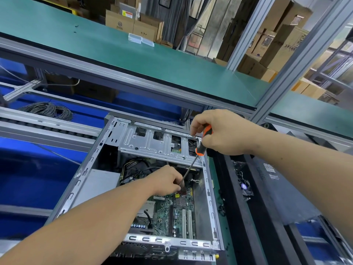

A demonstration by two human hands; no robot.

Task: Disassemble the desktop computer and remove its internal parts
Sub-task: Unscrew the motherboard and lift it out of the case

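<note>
An open desktop computer case [89, 169] lies on its side in front of me, with a green motherboard [172, 211] on its floor and a silver drive cage [150, 144] at the far end. My right hand [221, 132] grips the orange-and-black handle of a screwdriver [200, 148] above the cage's right end. Its long shaft slants down-left to the board's far edge. My left hand [168, 180] reaches inside the case and pinches the shaft near its tip, by a dark red connector [181, 192]. The tip itself is hidden behind my fingers.
A black case side panel [271, 190] lies right of the case, with a small fan [245, 187] on it. A coil of grey cable [47, 109] sits at the far left. A green shelf [133, 54] with two clear plastic boxes [140, 39] hangs overhead, on aluminium posts.
</note>
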